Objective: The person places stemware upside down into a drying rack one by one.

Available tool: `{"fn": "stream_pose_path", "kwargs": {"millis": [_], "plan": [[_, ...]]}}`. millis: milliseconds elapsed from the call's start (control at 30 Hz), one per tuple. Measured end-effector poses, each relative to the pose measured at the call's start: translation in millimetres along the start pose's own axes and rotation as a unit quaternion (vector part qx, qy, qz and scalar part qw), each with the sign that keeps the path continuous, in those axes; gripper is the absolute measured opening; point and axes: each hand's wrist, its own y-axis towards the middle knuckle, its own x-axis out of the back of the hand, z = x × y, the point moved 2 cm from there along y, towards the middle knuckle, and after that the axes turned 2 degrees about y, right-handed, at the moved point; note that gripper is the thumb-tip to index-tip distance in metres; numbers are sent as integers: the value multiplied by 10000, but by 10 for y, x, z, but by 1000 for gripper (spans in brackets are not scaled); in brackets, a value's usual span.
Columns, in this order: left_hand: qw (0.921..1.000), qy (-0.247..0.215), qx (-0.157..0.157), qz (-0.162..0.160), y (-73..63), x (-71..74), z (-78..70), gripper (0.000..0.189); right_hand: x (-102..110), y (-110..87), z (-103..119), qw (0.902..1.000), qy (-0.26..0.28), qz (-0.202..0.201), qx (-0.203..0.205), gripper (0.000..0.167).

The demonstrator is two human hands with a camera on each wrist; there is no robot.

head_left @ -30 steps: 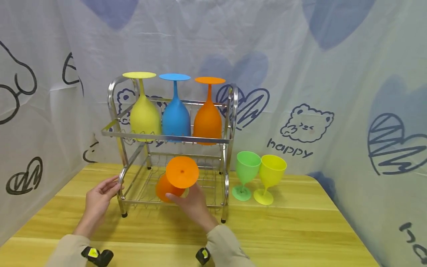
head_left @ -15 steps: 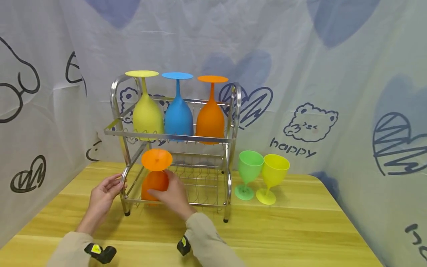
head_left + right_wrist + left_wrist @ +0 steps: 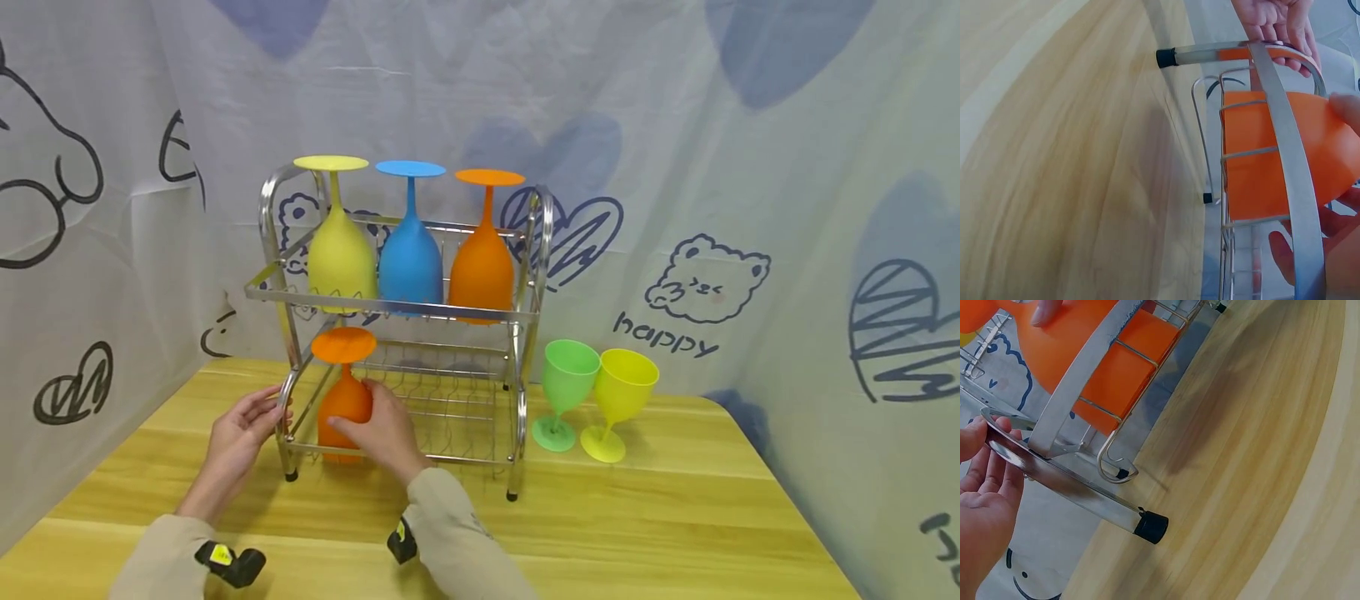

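Sensibly curls right hand [image 3: 387, 427] round the probably light, smooth orange cup [image 3: 345, 398] at its bowl [image 3: 342, 418], gripping rack [image 3: 352, 301] with left hand [image 3: 242, 433].

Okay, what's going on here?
A person's left hand grips a rack while the right hand holds an orange goblet upside down on its lower tier. Above, a pale yellow goblet, a blue goblet and another orange goblet stand inverted; a green goblet and a bright yellow goblet stand upright on the table.
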Motion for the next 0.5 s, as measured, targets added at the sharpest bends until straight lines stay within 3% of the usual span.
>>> {"fn": "stream_pose_path", "kwargs": {"millis": [333,500], "plan": [[9999,30,112,-13,-1,-26,13,27,129,-54,-41,9978,-461,247,-415,90],[9997,178,138,-82,-22,23,2,27,289,-155,21,9982,-461,286,-269,89]]}}
